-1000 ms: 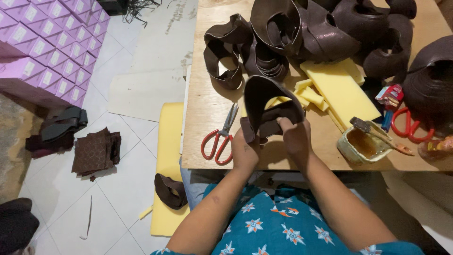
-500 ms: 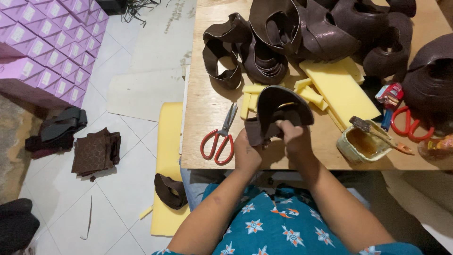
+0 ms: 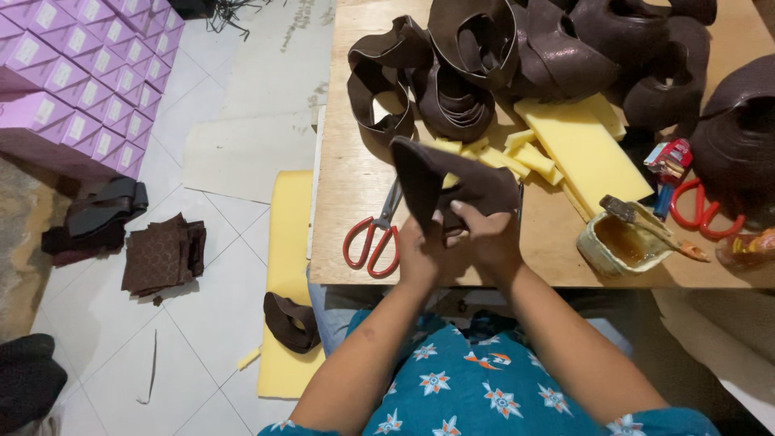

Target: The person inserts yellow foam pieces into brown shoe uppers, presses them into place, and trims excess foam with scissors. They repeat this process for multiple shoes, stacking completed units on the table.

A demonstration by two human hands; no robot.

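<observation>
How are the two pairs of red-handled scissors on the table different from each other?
The left scissors lie in full view near the table's front edge, beside the left hand, blades pointing up toward the brown piece. The right scissors lie at the far right, and only their handle loops show clearly. Both have red handles and lie flat, untouched.

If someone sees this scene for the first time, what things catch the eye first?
At the table's near edge, the left hand and right hand pinch a folded dark brown piece. Behind it lies a heap of brown curved pieces beside yellow foam sheets. Red-handled scissors lie left of the hands.
</observation>
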